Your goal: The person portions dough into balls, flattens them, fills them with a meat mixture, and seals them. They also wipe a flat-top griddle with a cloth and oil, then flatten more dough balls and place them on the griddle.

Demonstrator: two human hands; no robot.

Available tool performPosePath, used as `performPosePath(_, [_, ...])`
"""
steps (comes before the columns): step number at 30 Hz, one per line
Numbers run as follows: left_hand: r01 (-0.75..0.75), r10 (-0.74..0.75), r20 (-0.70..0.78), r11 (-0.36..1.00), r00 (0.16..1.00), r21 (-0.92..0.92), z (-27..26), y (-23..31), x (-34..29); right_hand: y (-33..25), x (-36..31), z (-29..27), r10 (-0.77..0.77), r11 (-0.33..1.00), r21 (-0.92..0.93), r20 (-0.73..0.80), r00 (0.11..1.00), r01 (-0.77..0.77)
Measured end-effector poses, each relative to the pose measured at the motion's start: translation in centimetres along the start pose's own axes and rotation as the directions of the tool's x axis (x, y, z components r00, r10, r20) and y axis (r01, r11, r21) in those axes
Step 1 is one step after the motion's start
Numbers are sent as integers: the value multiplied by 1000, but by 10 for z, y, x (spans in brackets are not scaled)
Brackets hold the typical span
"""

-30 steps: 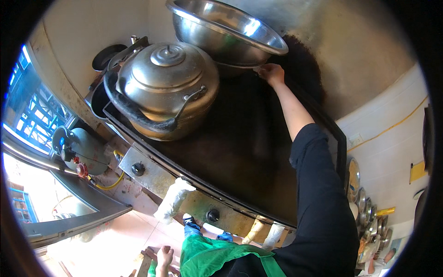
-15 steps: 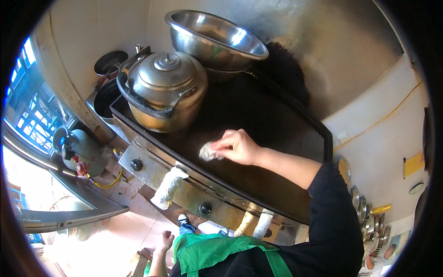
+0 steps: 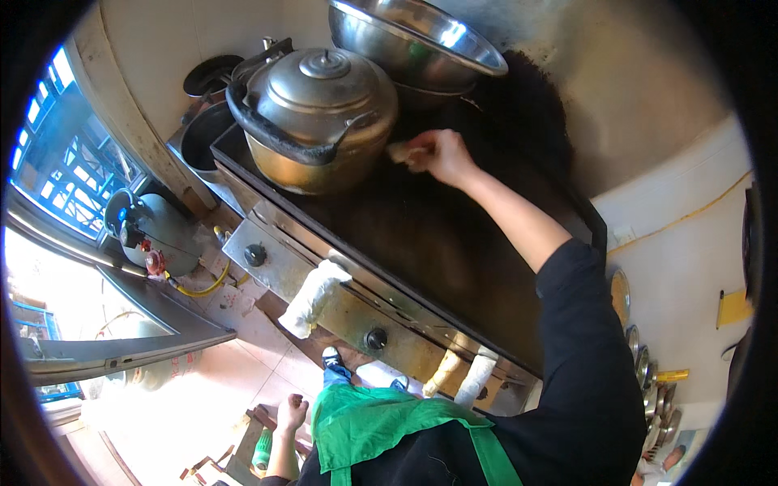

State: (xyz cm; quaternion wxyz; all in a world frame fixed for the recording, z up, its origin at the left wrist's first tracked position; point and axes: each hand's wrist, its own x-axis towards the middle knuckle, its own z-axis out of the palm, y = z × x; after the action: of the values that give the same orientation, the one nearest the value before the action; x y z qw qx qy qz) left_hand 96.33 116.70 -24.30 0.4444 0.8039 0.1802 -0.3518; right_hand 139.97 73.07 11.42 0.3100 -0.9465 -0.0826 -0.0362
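A: Where is the pale wad?

B: Over the far part of the dark griddle, just right of the lidded pot. The right hand grips it between bent fingers; it looks like crumpled cloth, though it is blurred. I can't tell whether it touches the plate.

A: Why hold it that way?

B: Pinched at the tips, I'd guess, so the wad sits between skin and surface. The arm reaches across from the near right, which suits that side of the pot.

A: And the left hand?

B: Low at the near left, well apart from the griddle, its fingers curled into a loose fist. Nothing shows in it. A green cylindrical thing is close by.

A: What of the containers?

B: The pot stands upright at the griddle's left end, its lid on, so the contents are hidden. Its thick dark handle leans down the near side, perhaps padded against heat. Beyond, to the right, is a wide steel basin; its inner wall shines, but its bottom is out of sight. Left of the pot, a black pan is too dark inside to judge.
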Motion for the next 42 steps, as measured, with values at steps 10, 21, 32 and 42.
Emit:
performPosePath(10, [-271, 282, -108, 957, 953, 108, -11, 62, 10, -51, -144, -13, -522, 848, 82, 293, 801, 523])
performPosePath(21, [-264, 262, 45, 921, 964, 287, 39, 53, -19, 10, -313, -111, -423, 896, 21, 345, 838, 443])
performPosePath(32, [-371, 365, 86, 862, 927, 345, 130, 68, -74, 100, -474, -238, 370, 484, 847, 31, 929, -221])
performPosePath(42, [-388, 363, 137, 851, 921, 353, 193, 69, -140, 163, -575, -261, 329, 23, 998, 51, 943, -62])
